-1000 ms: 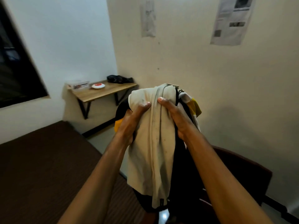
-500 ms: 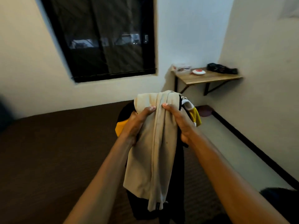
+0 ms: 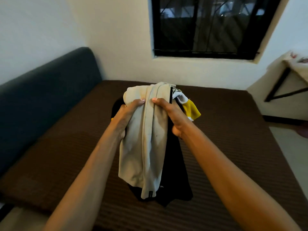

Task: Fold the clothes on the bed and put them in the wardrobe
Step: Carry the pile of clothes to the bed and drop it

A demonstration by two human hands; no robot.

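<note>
Two hands are gripping one bundle of clothes [image 3: 145, 144] out front, held above the bed [image 3: 233, 139], not resting on it. Left hand [image 3: 129, 114] is curling round the left side of the beige garment [image 3: 141, 155], thumb on top near the fold; right hand [image 3: 168, 114] is clamping the right side, thumb tip just beside the left thumb w/ the garment's seam running between them. Black fabric [image 3: 176, 180] is hanging behind and below the beige piece, and a yellow & white piece [image 3: 191, 110] is sticking out at the right of the bundle, behind the right hand. Vs. 0.5 s ago the grip is looking the same, but the view is swinging left: the window [image 3: 205, 25] is now sitting upper right instead of upper left, the wall desk [image 3: 298, 67] is sliding to the far right edge and is blurry, and a dark grey headboard [image 3: 50, 90] is coming into view along the left side of the bed. Bundle is now hanging over the brown ribbed cover nearer the bed's middle. Wardrobe isn't in frame.
</note>
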